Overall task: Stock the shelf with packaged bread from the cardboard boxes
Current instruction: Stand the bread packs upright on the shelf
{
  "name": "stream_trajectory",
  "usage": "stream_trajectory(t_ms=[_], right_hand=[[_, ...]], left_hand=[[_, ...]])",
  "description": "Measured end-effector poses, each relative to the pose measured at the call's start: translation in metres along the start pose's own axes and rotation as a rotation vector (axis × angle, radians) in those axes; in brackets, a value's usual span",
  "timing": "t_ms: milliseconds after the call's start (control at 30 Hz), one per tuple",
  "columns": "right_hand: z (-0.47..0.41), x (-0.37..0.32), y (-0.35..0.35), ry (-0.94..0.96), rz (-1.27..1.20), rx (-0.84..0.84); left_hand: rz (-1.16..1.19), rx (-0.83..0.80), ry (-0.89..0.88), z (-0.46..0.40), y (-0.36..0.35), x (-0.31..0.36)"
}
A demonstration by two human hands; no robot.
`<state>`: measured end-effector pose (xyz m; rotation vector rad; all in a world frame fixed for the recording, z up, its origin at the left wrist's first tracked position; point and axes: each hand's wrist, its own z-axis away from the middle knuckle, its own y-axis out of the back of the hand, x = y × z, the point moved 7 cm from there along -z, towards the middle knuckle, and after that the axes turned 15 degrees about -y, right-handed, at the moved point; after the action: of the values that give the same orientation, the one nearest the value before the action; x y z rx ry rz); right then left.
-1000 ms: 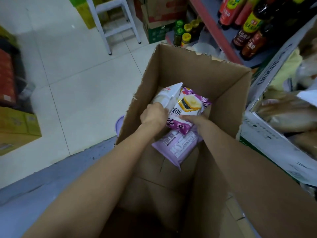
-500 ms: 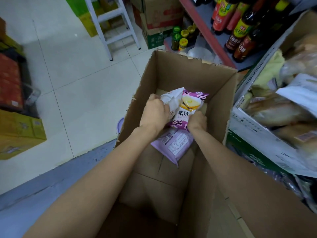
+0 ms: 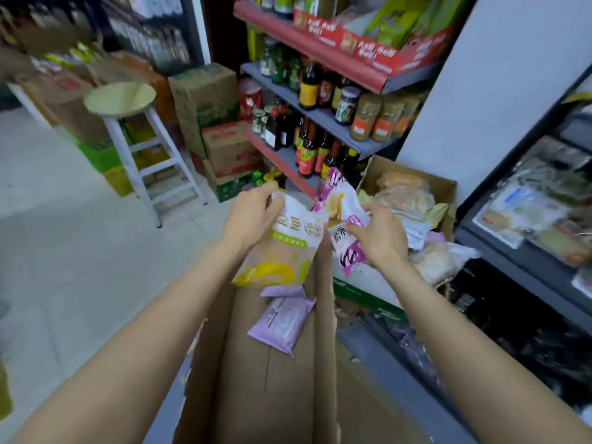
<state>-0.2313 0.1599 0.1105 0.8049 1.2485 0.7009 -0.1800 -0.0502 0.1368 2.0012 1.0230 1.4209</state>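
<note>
Left hand [image 3: 253, 216] gripping yellow-and-white bread pack [image 3: 285, 248]; right hand [image 3: 378, 238] pinching pink pack [image 3: 344, 225]. Lilac pack [image 3: 282, 318] dangling below left hand, likely to drop.

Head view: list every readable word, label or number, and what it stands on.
"紫米": pink-and-white packet in the right hand, partly covered.
White-and-yellow packet in the left hand: large characters, blurred.
Purple packet, bottle labels, red carton: too blurred or small.
</note>
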Motion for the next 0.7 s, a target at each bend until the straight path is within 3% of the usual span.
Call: stream_trajectory(t_ms=[167, 233, 367, 533, 633, 700], right_hand=[[0.022, 0.004, 0.109, 0.163, 0.305, 0.141], [0.029, 0.011, 0.147, 0.215, 0.380, 0.173], [0.036, 0.037, 0.228, 0.283, 0.515, 0.316], [0.037, 0.096, 0.333, 0.287, 0.314, 0.311], [0.033, 0.136, 0.387, 0.332, 0.104, 0.335], [0.029, 0.166, 0.417, 0.339, -0.130, 0.420]], left_hand=[[-0.045, -0.561, -0.426, -0.030, -0.027, 0.125], [-0.118, -0.639, -0.550, -0.039, -0.044, 0.171], [-0.351, -0.465, -0.766, -0.061, -0.065, 0.254], [-0.429, -0.346, -0.907, -0.084, -0.098, 0.359], [-0.270, -0.402, -0.916, -0.096, -0.120, 0.416], [-0.088, -0.356, -0.935, -0.102, -0.128, 0.447]])
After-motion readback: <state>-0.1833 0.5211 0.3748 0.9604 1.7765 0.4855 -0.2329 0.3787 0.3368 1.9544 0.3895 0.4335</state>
